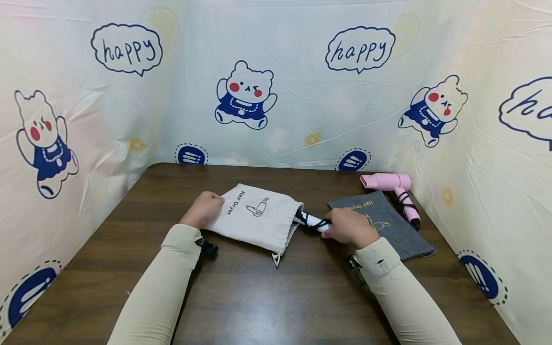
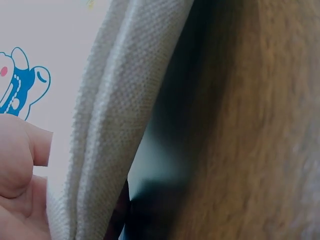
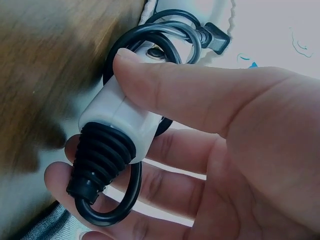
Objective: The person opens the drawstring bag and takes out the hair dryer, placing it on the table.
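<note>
A white drawstring bag (image 1: 258,220) printed "Hair Dryer" lies in the middle of the table, its mouth facing right. My left hand (image 1: 204,208) grips the bag's closed left end between thumb and fingers. From the mouth sticks out the white handle (image 1: 316,221) of a hair dryer, with its black cord (image 3: 175,37) wound round it; the rest of the dryer is hidden inside the bag. My right hand (image 1: 349,225) holds the end of that handle, thumb on top and fingers beneath, beside the ribbed black cord sleeve (image 3: 102,155).
A dark grey bag (image 1: 405,239), also printed "Hair Dryer", lies under and right of my right hand. Behind it is a pink hair dryer (image 1: 385,182) with its cord wrapped round the handle. A printed cloth (image 1: 297,96) surrounds the brown wooden table (image 1: 258,302).
</note>
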Action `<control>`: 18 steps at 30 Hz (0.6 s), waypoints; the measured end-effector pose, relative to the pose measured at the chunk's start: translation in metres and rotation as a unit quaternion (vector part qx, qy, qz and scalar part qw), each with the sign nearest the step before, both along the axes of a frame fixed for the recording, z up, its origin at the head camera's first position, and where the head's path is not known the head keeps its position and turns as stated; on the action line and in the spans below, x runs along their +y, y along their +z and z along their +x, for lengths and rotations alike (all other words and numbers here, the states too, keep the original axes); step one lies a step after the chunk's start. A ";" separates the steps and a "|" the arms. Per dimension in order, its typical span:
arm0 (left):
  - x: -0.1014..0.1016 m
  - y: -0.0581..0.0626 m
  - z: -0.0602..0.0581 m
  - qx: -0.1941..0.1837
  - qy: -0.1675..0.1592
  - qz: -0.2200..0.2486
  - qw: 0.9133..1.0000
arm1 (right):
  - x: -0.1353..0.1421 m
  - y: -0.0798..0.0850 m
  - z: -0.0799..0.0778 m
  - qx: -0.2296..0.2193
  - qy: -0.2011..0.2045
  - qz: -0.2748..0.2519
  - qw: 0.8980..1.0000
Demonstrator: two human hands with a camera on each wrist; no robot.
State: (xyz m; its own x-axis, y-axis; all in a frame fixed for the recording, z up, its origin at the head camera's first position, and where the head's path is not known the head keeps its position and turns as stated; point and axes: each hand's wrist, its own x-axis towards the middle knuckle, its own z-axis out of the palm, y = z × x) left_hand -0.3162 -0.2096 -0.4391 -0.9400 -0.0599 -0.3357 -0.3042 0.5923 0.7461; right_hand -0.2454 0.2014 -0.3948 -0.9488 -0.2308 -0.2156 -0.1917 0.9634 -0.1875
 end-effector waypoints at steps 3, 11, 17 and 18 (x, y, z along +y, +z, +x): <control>-0.004 0.001 0.000 -0.001 -0.001 0.002 1.000 | -0.001 0.000 0.000 0.001 0.001 0.005 1.000; -0.009 0.005 0.002 -0.009 -0.004 -0.005 1.000 | -0.001 0.000 0.001 0.004 0.004 0.017 1.000; -0.012 0.006 0.003 -0.001 -0.013 -0.015 1.000 | -0.001 0.000 0.000 0.007 0.007 0.022 1.000; -0.012 0.005 0.002 -0.002 -0.012 -0.017 1.000 | -0.001 0.000 0.000 0.007 0.008 0.023 1.000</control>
State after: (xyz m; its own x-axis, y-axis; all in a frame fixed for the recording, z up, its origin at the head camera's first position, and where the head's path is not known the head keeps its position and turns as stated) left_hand -0.3138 -0.2213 -0.4337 -0.9400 -0.0483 -0.3377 -0.2922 0.6252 0.7237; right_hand -0.2454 0.2004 -0.3951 -0.9481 -0.2358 -0.2133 -0.2093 0.9678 -0.1397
